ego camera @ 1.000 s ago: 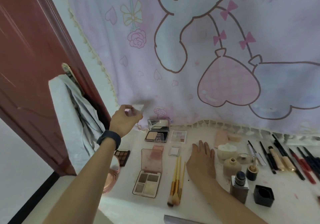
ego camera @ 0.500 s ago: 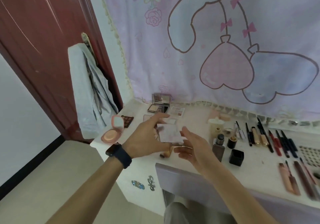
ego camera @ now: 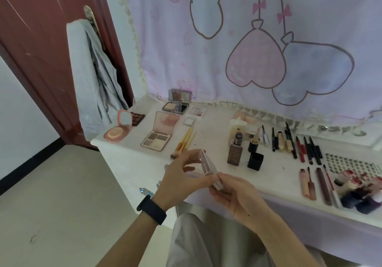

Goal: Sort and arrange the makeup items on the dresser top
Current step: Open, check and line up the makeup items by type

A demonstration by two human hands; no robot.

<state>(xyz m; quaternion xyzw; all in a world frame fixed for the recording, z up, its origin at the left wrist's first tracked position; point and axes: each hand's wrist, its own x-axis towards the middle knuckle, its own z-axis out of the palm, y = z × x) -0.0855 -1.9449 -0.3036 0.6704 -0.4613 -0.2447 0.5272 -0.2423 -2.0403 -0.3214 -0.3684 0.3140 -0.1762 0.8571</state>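
While palettes (ego camera: 157,140) and pencils (ego camera: 308,149) are already laid in rows on the surface (ego camera: 210,122), one small pale compact (ego camera: 207,166) is held at its near edge, pinched by the left grip (ego camera: 182,175) and the right grip (ego camera: 233,192), and is not yet placed.

The hanging cloth (ego camera: 248,39) is lilac, printed with a pink heart and a blue heart in brown outline and pink bows. The door (ego camera: 41,39) is dark red-brown, the round compact (ego camera: 115,133) pink, the brush handles (ego camera: 185,140) yellow, the wristband (ego camera: 151,210) black.
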